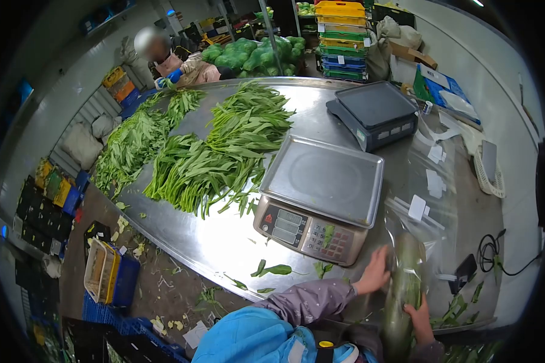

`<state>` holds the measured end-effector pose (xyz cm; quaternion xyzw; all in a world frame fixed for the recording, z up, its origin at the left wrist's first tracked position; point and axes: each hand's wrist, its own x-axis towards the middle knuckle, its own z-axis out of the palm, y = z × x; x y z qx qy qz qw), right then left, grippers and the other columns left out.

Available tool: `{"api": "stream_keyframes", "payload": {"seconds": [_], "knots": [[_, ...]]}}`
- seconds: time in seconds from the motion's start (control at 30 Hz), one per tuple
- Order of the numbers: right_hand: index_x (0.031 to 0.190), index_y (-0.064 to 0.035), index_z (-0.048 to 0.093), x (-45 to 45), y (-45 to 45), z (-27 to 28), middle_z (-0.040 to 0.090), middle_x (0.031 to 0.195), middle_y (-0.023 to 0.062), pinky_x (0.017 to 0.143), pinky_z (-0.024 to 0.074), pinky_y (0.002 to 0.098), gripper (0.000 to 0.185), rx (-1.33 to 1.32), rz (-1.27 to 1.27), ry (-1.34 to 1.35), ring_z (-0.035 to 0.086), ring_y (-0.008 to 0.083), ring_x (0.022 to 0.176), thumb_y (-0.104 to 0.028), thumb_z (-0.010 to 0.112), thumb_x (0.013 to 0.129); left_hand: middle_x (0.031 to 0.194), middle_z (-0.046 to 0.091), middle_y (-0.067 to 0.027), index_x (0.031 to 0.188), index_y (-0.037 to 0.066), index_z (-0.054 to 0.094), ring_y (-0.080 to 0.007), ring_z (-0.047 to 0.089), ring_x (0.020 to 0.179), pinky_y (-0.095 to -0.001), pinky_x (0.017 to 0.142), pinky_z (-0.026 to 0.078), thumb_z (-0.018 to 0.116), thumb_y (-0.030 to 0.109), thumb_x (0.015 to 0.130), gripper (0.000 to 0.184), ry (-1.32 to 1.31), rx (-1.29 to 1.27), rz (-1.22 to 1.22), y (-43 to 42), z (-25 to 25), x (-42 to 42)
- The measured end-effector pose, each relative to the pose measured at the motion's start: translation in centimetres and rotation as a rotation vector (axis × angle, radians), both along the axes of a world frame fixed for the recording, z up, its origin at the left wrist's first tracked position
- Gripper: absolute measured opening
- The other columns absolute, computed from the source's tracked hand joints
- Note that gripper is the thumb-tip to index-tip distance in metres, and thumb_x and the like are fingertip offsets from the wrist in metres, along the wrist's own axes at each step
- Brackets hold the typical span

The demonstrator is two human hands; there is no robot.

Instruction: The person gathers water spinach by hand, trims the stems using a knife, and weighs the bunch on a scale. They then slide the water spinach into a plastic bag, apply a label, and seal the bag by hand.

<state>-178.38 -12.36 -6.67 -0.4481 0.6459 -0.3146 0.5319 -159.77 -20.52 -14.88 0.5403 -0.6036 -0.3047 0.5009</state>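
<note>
A long clear plastic bag [404,272] with green produce inside stands at the table's near right edge; the film's glare blurs its contents. My right hand [419,317] grips the lower part of the bag from the right, thumb across its front. My left hand [374,272] is at the bag's left side with fingers stretched along it, apparently touching the film. Just left of the bag is a silver weighing scale [324,178], its metal pan bare and a leaf scrap on its keypad. Bundles of long-leaved greens [218,157] lie beyond the scale.
A second, dark scale [375,109] stands at the back right. Flat plastic bags [430,181] and white labels lie along the right side. Across the table a person [178,66] in blue gloves handles greens. Stacked crates [343,42] stand behind; more crates [112,272] are on the left floor.
</note>
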Motion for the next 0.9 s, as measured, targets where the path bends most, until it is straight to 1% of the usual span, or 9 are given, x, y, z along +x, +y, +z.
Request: {"api": "stream_keyframes", "payload": {"seconds": [0.03, 0.17, 0.33, 0.5, 0.57, 0.6, 0.67, 0.8, 0.9], "knots": [[0.131, 0.0023, 0.032, 0.7, -1.2, 0.9, 0.049, 0.117, 0.016, 0.087, 0.0423, 0.0324, 0.071, 0.059, 0.024, -0.048, 0.051, 0.0239, 0.102, -0.011, 0.065, 0.07, 0.101, 0.055, -0.0287, 0.121, -0.001, 0.037, -0.0468, 0.051, 0.099, -0.051, 0.085, 0.04, 0.053, 0.007, 0.075, 0.049, 0.204, 0.433, -0.102, -0.5, 0.2, 0.5], [0.133, 0.0009, 0.029, 3.3, -5.3, 1.6, 0.049, 0.118, 0.0149, 0.086, 0.0421, 0.0321, 0.065, 0.048, -0.074, -0.135, 0.051, 0.0232, 0.103, -0.014, 0.058, 0.077, 0.094, 0.058, -0.0304, 0.119, -0.001, 0.042, -0.0458, 0.054, 0.09, -0.0506, 0.08, 0.043, 0.047, 0.004, 0.077, 0.043, -0.219, 0.41, -0.616, 0.8, -0.3, 1.5], [0.14, 0.0029, 0.016, 3.4, -3.3, -2.6, 0.02, 0.143, 0.019, 0.106, 0.0204, 0.0337, 0.077, -0.025, 0.038, 0.036, 0.027, 0.0283, 0.13, -0.017, 0.058, 0.079, 0.086, 0.058, -0.0294, 0.109, -0.002, 0.049, -0.0441, 0.056, 0.087, -0.0515, 0.074, 0.043, 0.045, 0.002, 0.074, 0.035, -0.294, 0.403, -0.533, 1.9, 0.7, 6.8], [0.133, 0.0024, 0.032, -1.2, 5.2, -8.9, 0.029, 0.138, 0.018, 0.105, 0.027, 0.0353, 0.054, -0.214, -0.025, 0.026, 0.033, 0.0248, 0.126, -0.021, 0.051, 0.088, 0.079, 0.059, -0.0263, 0.107, 0.001, 0.048, -0.0443, 0.056, 0.077, -0.051, 0.067, 0.044, 0.047, 0.003, 0.077, 0.03, -0.204, 0.299, -0.379, 3.1, 0.1, 9.6], [0.122, -0.0001, 0.045, -0.2, 5.2, -10.7, 0.046, 0.122, 0.0126, 0.096, 0.0359, 0.0359, 0.036, -0.202, -0.482, -0.452, 0.047, 0.0229, 0.11, -0.02, 0.044, 0.092, 0.077, 0.059, -0.0247, 0.105, 0.003, 0.05, -0.0429, 0.057, 0.074, -0.0502, 0.064, 0.045, 0.049, 0.007, 0.08, 0.026, -0.278, 0.345, -0.342, 2.8, 0.5, 9.4], [0.122, -0.0004, 0.045, -1.0, 4.5, -11.7, 0.051, 0.115, 0.0113, 0.091, 0.0396, 0.0338, 0.036, -0.146, -0.313, -0.033, 0.051, 0.0207, 0.101, -0.019, 0.045, 0.092, 0.074, 0.059, -0.0237, 0.102, 0.003, 0.052, -0.0423, 0.057, 0.071, -0.0498, 0.062, 0.045, 0.049, 0.009, 0.081, 0.022, -0.344, 0.313, -0.295, 2.5, 0.1, 9.3], [0.122, -0.0002, 0.042, 3.0, 1.9, -5.2, 0.05, 0.115, 0.011, 0.08, 0.044, 0.0276, 0.034, 0.048, -0.409, -0.524, 0.052, 0.0161, 0.097, -0.005, 0.046, 0.088, 0.07, 0.059, -0.0224, 0.091, 0.003, 0.057, -0.041, 0.058, 0.067, -0.0499, 0.06, 0.045, 0.05, 0.012, 0.082, 0.014, -0.408, 0.18, -0.299, 2.2, 1.3, 9.4], [0.083, 0.0026, 0.054, 2.7, 2.0, -3.9, 0.059, 0.075, 0.0015, 0.061, 0.0422, 0.0266, 0.003, -0.166, -0.119, 0.049, 0.05, 0.0074, 0.068, 0.0, 0.053, 0.084, 0.071, 0.06, -0.0215, 0.084, 0.003, 0.061, -0.0401, 0.058, 0.067, -0.0484, 0.061, 0.046, 0.052, 0.015, 0.081, 0.015, -0.511, 0.32, -0.539, 2.9, 4.4, 10.9], [0.074, 0.001, 0.052, 1.3, 7.8, -5.0, 0.05, 0.064, 0.0172, 0.054, 0.0402, 0.0365, 0.018, -0.215, 0.324, 0.378, 0.048, 0.0255, 0.055, -0.014, 0.062, 0.072, 0.078, 0.062, -0.017, 0.086, 0.007, 0.065, -0.0336, 0.061, 0.072, -0.0413, 0.066, 0.049, 0.055, 0.008, 0.072, 0.017, -0.463, 0.254, -0.786, 8.0, 4.4, 14.1]]}}
